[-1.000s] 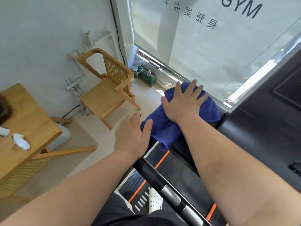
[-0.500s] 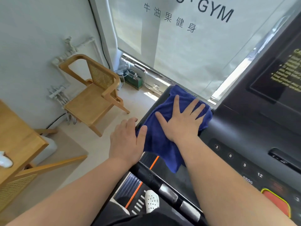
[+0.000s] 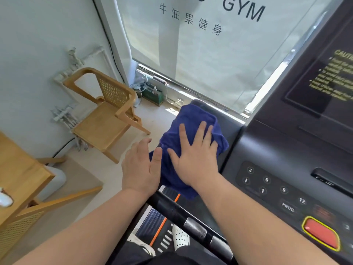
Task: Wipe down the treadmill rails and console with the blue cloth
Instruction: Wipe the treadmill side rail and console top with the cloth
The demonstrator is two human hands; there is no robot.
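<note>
The blue cloth lies bunched over the left end of the black treadmill console, where the left rail begins. My right hand presses flat on the cloth with fingers spread. My left hand rests beside it on the left rail, fingers together, thumb touching the cloth's edge. The black handrail with its silver grip sensors runs down toward me. The console's number buttons and red stop button sit to the right of my right arm.
A wooden cane-back chair stands on the floor to the left, by the wall pipes. A wooden table edge is at the far left. A window blind with "GYM" lettering hangs ahead. White perforated shoes stand on the treadmill deck.
My right hand has pulled the cloth back along the rail end toward me and bunched it more. My view has swung right, showing more of the console. The left hand stays beside the cloth.
</note>
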